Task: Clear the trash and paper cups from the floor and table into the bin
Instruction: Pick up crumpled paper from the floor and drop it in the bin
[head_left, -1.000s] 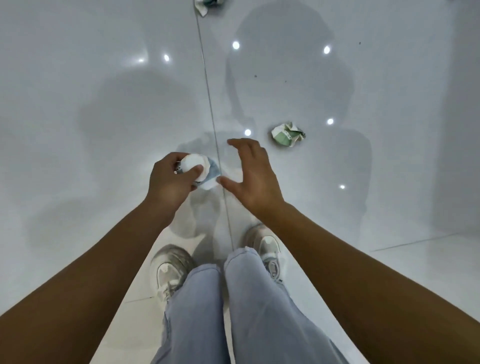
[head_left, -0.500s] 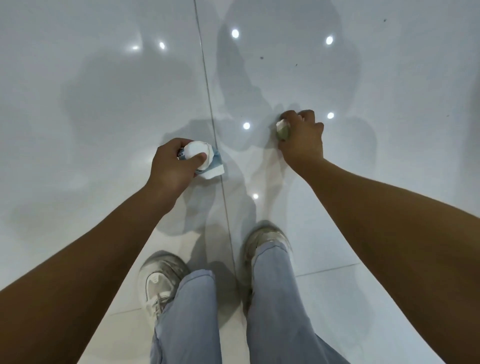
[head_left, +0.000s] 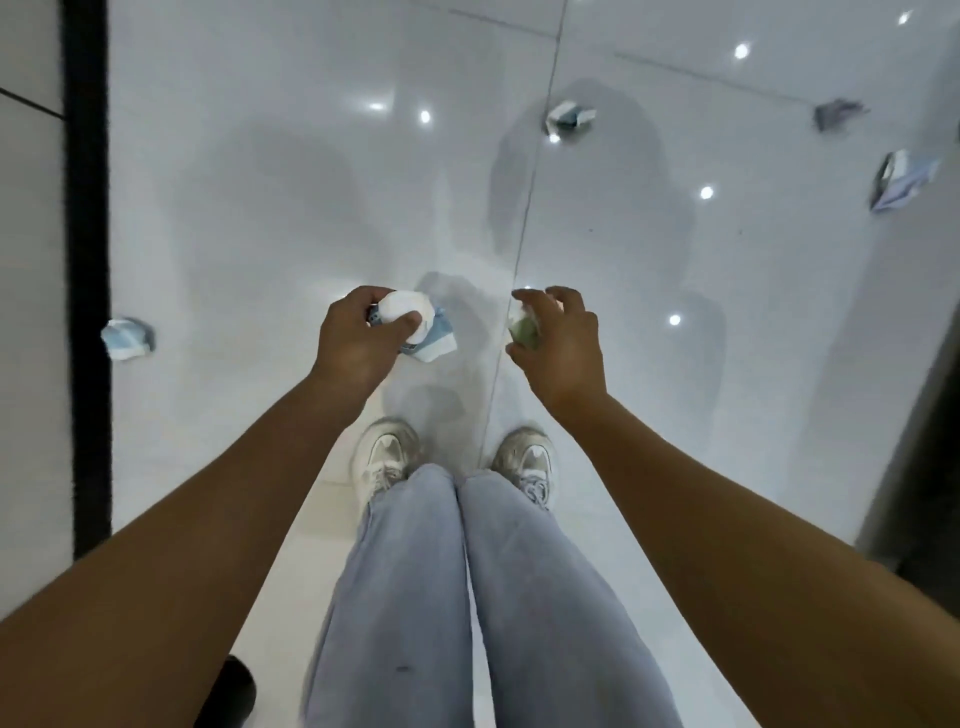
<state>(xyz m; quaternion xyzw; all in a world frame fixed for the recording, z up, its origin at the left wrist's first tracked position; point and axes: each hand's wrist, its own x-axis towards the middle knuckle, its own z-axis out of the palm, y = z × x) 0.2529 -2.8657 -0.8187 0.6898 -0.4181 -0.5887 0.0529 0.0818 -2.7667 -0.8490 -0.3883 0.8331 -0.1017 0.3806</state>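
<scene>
Both hands grip trash: left hand (head_left: 353, 345) holds white-blue wads (head_left: 415, 325), right hand (head_left: 558, 345) a green wad (head_left: 523, 330).

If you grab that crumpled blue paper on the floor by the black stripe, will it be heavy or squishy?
Probably light and squishy: the crumpled blue paper is creased and folded like thin wrapper. It likely won't roll far, since its shape is lumpy rather than round. On the glossy floor it might slide if nudged.

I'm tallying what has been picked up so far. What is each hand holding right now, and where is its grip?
The left hand grips white-and-blue crumpled trash around its near side. The right hand pinches a green-and-white paper wad between thumb and fingers.
</scene>
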